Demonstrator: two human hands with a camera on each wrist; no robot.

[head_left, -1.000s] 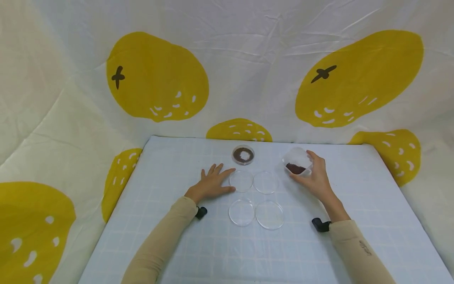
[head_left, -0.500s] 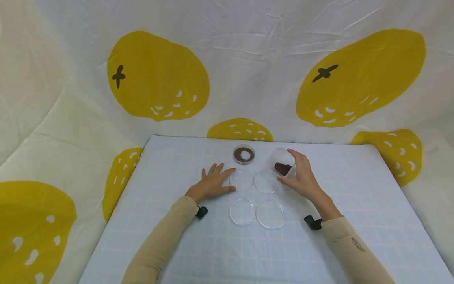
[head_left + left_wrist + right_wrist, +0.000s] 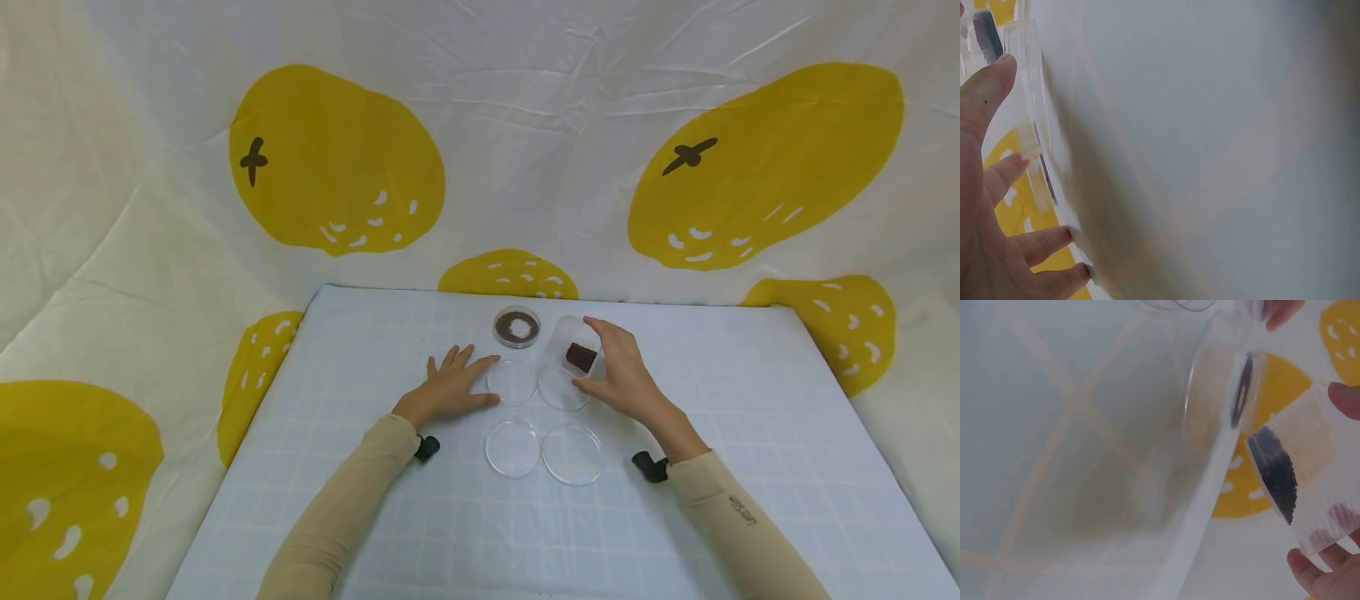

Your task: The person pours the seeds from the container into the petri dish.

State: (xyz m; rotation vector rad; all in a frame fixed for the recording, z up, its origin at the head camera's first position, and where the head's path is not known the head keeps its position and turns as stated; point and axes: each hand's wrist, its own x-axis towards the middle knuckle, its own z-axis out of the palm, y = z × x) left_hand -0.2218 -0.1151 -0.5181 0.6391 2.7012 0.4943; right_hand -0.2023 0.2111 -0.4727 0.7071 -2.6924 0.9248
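My right hand point(image 3: 626, 375) grips a translucent plastic cup point(image 3: 555, 340) between thumb and fingers. The cup is tilted above the upper right petri dish point(image 3: 564, 403), and dark granules point(image 3: 581, 357) lie banked against one side inside it. In the right wrist view, the granules point(image 3: 1274, 475) form a black slanted mass behind the cup's wall. My left hand point(image 3: 446, 393) lies with fingers spread at the left of the upper left petri dish point(image 3: 512, 383). Its thumb and index fingertips touch that dish's edge, as the left wrist view also shows.
Behind the clear dishes stands a petri dish point(image 3: 517, 327) with a dark ring around a white centre. Nearer are a lower left dish point(image 3: 512, 448) and a lower right dish point(image 3: 572, 455). A patterned curtain point(image 3: 525, 183) rises behind the pale tablecloth point(image 3: 450, 533).
My right hand has carried the cup leftward, from right of the dishes to above the upper right one. The granules have shifted inside it. My left hand stays in place.
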